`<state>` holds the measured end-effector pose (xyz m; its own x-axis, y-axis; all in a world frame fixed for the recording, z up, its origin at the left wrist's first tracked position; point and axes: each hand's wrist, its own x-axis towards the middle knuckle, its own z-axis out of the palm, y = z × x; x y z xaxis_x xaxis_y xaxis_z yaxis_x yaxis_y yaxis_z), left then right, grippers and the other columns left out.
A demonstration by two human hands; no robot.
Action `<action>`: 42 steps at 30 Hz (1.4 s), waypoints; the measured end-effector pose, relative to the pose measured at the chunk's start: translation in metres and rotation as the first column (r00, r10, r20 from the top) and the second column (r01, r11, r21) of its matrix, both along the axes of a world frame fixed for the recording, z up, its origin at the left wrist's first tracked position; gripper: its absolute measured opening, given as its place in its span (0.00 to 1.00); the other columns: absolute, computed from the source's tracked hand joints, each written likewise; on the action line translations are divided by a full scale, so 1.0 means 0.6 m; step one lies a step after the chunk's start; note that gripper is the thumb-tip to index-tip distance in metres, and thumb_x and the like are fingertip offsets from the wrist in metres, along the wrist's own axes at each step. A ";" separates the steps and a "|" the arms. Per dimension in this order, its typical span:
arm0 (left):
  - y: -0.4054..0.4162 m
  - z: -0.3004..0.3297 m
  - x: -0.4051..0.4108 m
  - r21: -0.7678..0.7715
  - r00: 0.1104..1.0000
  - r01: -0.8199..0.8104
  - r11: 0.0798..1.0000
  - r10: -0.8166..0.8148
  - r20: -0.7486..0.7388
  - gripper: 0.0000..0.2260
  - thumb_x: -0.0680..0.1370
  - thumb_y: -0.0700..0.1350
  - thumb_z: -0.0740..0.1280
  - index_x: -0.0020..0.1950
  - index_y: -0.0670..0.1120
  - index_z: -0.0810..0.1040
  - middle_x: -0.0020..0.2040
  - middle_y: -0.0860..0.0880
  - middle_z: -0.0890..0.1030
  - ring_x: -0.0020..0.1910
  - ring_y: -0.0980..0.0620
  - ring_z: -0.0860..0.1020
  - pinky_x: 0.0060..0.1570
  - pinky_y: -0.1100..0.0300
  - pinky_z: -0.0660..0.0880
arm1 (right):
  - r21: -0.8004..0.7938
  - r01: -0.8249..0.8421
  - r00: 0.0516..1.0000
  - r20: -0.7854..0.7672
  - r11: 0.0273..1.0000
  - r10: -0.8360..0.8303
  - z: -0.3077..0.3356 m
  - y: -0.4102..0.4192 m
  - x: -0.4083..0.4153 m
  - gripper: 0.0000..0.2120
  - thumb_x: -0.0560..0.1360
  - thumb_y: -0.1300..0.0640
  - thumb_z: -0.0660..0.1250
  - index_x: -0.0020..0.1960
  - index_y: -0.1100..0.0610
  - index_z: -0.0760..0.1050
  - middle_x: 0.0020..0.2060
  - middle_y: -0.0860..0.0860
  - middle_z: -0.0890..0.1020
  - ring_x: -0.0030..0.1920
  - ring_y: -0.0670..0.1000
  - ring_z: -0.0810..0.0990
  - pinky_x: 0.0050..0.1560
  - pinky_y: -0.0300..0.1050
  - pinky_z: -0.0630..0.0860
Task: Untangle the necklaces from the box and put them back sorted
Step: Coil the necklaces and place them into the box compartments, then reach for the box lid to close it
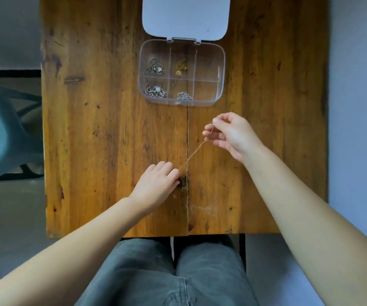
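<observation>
Thin copper-coloured necklace chain (194, 152) stretches between pinching right hand (228, 134) and left hand (156, 184); gentle, even tension seems wise.

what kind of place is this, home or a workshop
Probably a room at home: a worn wooden table, a patterned rug on the floor, and a clear compartment box of necklaces rather than tools.

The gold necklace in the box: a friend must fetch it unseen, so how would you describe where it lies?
On the wooden table stands a clear plastic box with six compartments and its white lid open. The gold necklace lies in the far row's middle compartment. Every other necklace in the box is silver.
</observation>
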<state>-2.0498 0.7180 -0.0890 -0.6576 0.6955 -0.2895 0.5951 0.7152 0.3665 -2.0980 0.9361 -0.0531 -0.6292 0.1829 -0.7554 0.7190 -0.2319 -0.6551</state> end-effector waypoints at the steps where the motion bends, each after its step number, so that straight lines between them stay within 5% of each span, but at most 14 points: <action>1: 0.000 0.001 0.000 -0.003 1.000 0.007 1.000 -0.007 -0.007 0.06 0.72 0.41 0.72 0.45 0.41 0.77 0.42 0.43 0.79 0.40 0.45 0.76 0.37 0.54 0.75 | 0.001 -0.007 1.000 -0.002 1.000 0.007 0.000 0.008 0.004 0.04 0.79 0.63 0.61 0.48 0.57 0.72 0.42 0.56 0.82 0.41 0.51 0.85 0.45 0.47 0.83; 5: 0.001 0.005 0.003 -0.009 1.000 0.013 1.000 -0.013 -0.006 0.07 0.71 0.40 0.73 0.46 0.40 0.79 0.42 0.42 0.79 0.40 0.44 0.77 0.38 0.53 0.77 | -0.008 0.032 0.999 -0.029 0.999 -0.032 0.000 0.036 0.018 0.06 0.78 0.64 0.63 0.54 0.58 0.74 0.45 0.57 0.83 0.43 0.51 0.86 0.45 0.46 0.83; 14: 0.073 0.034 0.004 0.084 0.990 0.086 0.993 -0.095 0.103 0.03 0.75 0.38 0.68 0.46 0.39 0.78 0.42 0.42 0.77 0.39 0.47 0.75 0.35 0.57 0.77 | 0.102 0.129 0.987 -0.108 0.986 -0.118 0.012 0.108 0.046 0.06 0.78 0.64 0.62 0.50 0.58 0.77 0.45 0.56 0.83 0.45 0.52 0.85 0.47 0.47 0.82; 18: 0.197 0.043 0.052 0.259 0.961 0.000 0.966 -0.072 0.267 0.03 0.77 0.41 0.65 0.47 0.41 0.76 0.45 0.45 0.75 0.42 0.49 0.74 0.39 0.59 0.75 | 0.403 0.088 0.990 -0.137 0.911 -0.035 0.024 0.182 0.043 0.06 0.78 0.61 0.62 0.52 0.56 0.77 0.45 0.52 0.83 0.44 0.48 0.84 0.46 0.42 0.82; 23: 0.358 0.024 0.120 0.290 0.878 -0.305 0.907 0.150 0.455 0.04 0.78 0.41 0.64 0.50 0.44 0.77 0.47 0.47 0.76 0.44 0.51 0.76 0.49 0.58 0.77 | 0.677 -0.197 0.961 -0.008 0.709 0.275 0.009 0.255 0.023 0.06 0.79 0.58 0.61 0.53 0.54 0.76 0.45 0.49 0.82 0.41 0.43 0.82 0.38 0.32 0.76; 28: 0.384 -0.026 0.132 0.244 0.988 -0.076 0.967 0.040 0.147 0.06 0.78 0.44 0.63 0.52 0.45 0.78 0.49 0.47 0.79 0.50 0.47 0.74 0.53 0.51 0.70 | 0.753 -0.379 0.878 0.110 0.538 0.465 -0.034 0.270 0.027 0.05 0.79 0.58 0.62 0.52 0.53 0.75 0.45 0.48 0.80 0.40 0.40 0.77 0.38 0.30 0.68; 32: 0.354 -0.040 0.118 0.268 0.995 -0.008 0.963 -0.019 0.100 0.08 0.78 0.49 0.64 0.52 0.46 0.78 0.51 0.47 0.77 0.51 0.46 0.72 0.51 0.53 0.69 | 0.793 -0.404 0.831 0.111 0.455 0.545 -0.041 0.266 0.026 0.05 0.79 0.59 0.62 0.52 0.53 0.76 0.49 0.50 0.80 0.46 0.45 0.76 0.39 0.29 0.65; 37: 0.296 -0.001 0.047 0.368 0.983 -0.138 0.919 0.081 0.165 0.10 0.77 0.51 0.64 0.52 0.46 0.76 0.47 0.47 0.77 0.47 0.49 0.72 0.46 0.59 0.69 | 0.794 -0.484 0.763 0.177 0.368 0.622 -0.017 0.266 -0.011 0.13 0.80 0.59 0.58 0.63 0.53 0.74 0.64 0.54 0.76 0.62 0.54 0.75 0.53 0.39 0.67; 42: 0.131 0.053 -0.155 0.426 0.899 -0.392 0.815 0.437 -0.010 0.05 0.77 0.43 0.65 0.47 0.42 0.75 0.42 0.49 0.75 0.42 0.52 0.69 0.42 0.62 0.63 | 0.745 -0.435 0.841 0.135 0.506 0.524 0.006 0.256 -0.094 0.13 0.81 0.59 0.57 0.63 0.52 0.74 0.64 0.54 0.76 0.64 0.55 0.74 0.56 0.42 0.69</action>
